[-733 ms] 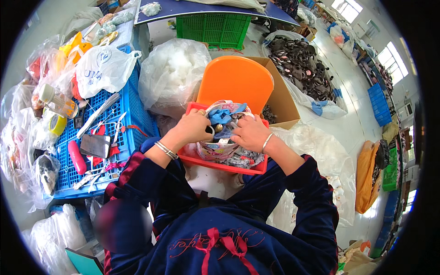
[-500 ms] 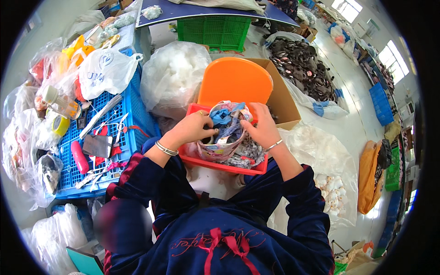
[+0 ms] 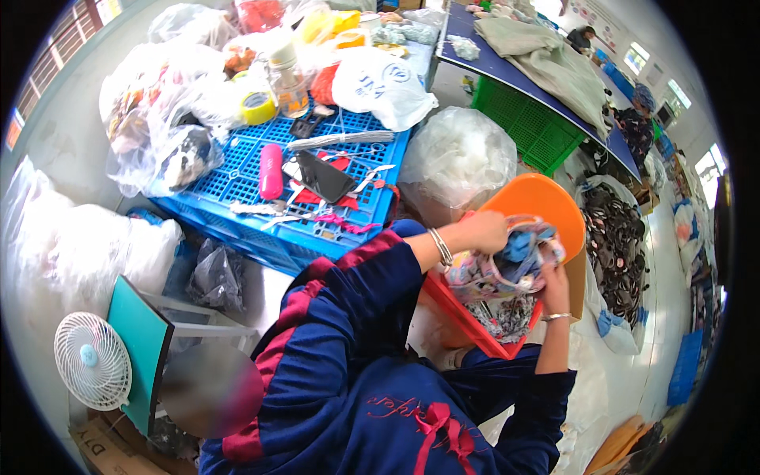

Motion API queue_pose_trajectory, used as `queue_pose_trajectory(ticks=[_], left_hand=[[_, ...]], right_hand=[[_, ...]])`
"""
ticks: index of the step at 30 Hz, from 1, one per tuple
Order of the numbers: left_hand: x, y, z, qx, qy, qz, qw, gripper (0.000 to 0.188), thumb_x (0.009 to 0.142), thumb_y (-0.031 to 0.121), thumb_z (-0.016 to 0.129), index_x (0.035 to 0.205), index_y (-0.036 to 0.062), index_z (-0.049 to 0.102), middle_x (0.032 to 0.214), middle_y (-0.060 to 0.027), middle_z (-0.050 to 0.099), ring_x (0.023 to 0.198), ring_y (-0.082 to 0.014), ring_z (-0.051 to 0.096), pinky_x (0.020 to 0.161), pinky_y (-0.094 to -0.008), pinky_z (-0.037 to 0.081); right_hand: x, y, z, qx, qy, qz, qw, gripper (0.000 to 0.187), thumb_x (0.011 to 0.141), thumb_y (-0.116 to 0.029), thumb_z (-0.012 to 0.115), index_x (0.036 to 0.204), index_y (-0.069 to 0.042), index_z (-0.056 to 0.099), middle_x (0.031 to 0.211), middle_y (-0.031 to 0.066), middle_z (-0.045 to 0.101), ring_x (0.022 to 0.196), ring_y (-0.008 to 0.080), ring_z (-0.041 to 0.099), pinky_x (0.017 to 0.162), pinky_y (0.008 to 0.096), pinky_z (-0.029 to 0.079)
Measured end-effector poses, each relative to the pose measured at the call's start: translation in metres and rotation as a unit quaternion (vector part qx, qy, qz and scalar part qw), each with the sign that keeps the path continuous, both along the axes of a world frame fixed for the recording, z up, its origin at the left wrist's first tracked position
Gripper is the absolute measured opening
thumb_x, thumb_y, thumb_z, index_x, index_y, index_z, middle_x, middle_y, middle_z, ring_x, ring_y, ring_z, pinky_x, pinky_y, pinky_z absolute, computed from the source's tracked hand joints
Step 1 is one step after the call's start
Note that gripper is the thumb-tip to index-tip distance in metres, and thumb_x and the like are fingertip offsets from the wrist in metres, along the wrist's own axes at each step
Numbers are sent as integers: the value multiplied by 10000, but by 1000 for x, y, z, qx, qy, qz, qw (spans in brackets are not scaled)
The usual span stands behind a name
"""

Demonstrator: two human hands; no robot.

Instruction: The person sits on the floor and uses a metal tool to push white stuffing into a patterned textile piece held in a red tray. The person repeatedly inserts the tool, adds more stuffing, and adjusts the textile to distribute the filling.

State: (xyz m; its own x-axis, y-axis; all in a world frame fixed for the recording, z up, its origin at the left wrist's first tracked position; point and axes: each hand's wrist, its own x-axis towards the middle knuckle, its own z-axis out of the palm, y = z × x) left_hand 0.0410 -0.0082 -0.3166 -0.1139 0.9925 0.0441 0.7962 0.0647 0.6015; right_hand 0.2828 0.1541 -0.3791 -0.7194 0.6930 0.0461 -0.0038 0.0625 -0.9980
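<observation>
A small patterned cloth bag (image 3: 471, 277) with a pink and white print stands tilted in the red plastic tray (image 3: 453, 318) over my lap. Blue and grey cloth scraps (image 3: 518, 252) fill its mouth. My left hand (image 3: 484, 231), a bracelet at its wrist, is closed at the bag's far left rim. On the right side my right hand (image 3: 554, 286) has its fingers wrapped on the rim, thumb up. Beside the bag in the tray lie grey-and-white fuzzy pieces (image 3: 511, 315).
To the left, a blue crate (image 3: 237, 170) bears a phone (image 3: 324, 176), a pink case (image 3: 271, 171), a yellow tape roll (image 3: 258, 108) and scissors. An orange chair back (image 3: 546, 207) rises behind the tray. A bag of white stuffing (image 3: 459, 154) stands between; a white fan (image 3: 93, 360) sits lower left.
The view has swung left, so the tray and hands appear farther right. My right hand has come down along the bag's right side, and the bag is tilted more.
</observation>
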Motion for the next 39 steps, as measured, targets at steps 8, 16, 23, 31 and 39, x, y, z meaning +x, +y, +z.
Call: queue_pose_trajectory(ticks=[8,16,23,31,39], left_hand=[[-111,-188,167,110,-104,210,966,266,877,282,609,886,41,718,757,-57,658,719,-136,612,693,-290,500],[-235,-375,206,260,-128,381,878,261,908,244,611,976,14,712,890,-68,657,772,-134,623,666,-274,510],[-373,-488,109,129,-123,598,782,391,875,381,637,1060,38,658,891,-77,625,721,-174,614,585,-298,557],[-441,-472,54,79,-48,616,782,399,907,446,589,982,69,695,924,-25,659,765,-121,607,589,-307,527],[-448,-461,96,307,185,500,788,394,992,333,532,1245,52,643,1262,-85,643,1219,-188,553,1047,-306,386]], right_hand=[[14,-89,155,78,73,-3,994,560,1001,-352,499,1449,-37,380,1410,102,494,803,133,627,687,253,505],[48,-89,133,70,-67,-19,995,374,991,-225,542,1292,-4,550,900,32,659,735,77,625,668,194,502],[42,-86,130,103,-122,4,987,328,983,-235,566,1231,-23,593,810,10,648,711,61,609,657,187,491],[60,-95,140,138,-189,17,972,322,970,-226,558,1208,-15,605,910,29,655,733,87,607,696,234,496],[69,-78,125,95,-189,7,977,266,960,-185,564,1139,-2,637,932,22,666,798,71,618,699,223,491]])
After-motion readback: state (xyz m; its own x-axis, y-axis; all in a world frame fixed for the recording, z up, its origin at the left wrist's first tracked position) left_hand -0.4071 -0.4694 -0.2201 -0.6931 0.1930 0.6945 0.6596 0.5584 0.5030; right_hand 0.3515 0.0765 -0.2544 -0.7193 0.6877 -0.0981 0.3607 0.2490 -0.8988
